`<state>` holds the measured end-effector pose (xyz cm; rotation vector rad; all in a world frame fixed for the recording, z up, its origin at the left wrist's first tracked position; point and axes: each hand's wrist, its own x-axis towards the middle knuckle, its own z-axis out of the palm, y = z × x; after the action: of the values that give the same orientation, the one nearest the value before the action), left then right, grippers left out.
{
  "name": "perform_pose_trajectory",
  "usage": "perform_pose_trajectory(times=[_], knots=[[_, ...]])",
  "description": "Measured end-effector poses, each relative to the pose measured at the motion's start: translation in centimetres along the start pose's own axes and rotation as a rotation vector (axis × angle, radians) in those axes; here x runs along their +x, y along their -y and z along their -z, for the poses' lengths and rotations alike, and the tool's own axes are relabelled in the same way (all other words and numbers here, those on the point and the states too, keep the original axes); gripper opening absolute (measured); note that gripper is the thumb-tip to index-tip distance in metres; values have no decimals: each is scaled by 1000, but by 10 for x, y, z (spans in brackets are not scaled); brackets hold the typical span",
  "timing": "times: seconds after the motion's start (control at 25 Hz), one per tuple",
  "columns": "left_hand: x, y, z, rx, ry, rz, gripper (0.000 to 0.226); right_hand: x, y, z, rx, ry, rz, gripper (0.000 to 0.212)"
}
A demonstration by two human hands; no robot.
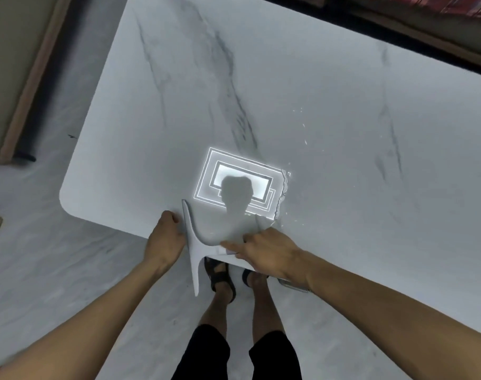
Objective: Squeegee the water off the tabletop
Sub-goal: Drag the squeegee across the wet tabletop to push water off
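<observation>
1 tabletop (343,133), white w/ grey marble veins, rounded near-left corner, fills most of view. Grey floor (55,270) below and left of tabletop. 2 bare forearms reach in from bottom toward tabletop's near edge.

1 squeegee (193,250), white, T-shaped, at tabletop's near edge. Blade runs front-to-back, far end on tabletop, near end hangs past the edge over the floor. Handle points right, lying low over the near edge.

2 hands. Right hand (266,252) clamped round the handle at tabletop's near edge, back of hand up, index finger (229,246) stretched along handle toward blade, other fingers curled under. Left hand (165,237) just left of blade at the same edge, knuckles up, fingers bent against blade's back. Can't tell whether it pinches the blade or only presses it.

1 bright rectangular light reflection (242,174) on tabletop just beyond the squeegee, w/ a head shadow across it.

2 feet in dark sandals (220,275) on floor under tabletop's near edge.

1 thin water ridge (283,193) on tabletop along reflection's right side. Several small droplets (305,141) scattered farther in on tabletop.
</observation>
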<state>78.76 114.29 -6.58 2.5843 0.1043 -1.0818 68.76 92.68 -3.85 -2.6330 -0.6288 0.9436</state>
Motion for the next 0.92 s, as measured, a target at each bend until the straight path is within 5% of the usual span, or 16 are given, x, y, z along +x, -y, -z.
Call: perform_pose_trajectory(times=[0.2,0.6,0.92], knots=[[-11,-11,-20,58,8,-124,22,-62,-35,-11,99,-105,-130,46],[-46,-67,-77,144,220,-199,31,-244,-117,-30,65,1,-552,43],[-61,-78,-95,73,116,-70,33,-165,-80,-23,18,23,-131,43]])
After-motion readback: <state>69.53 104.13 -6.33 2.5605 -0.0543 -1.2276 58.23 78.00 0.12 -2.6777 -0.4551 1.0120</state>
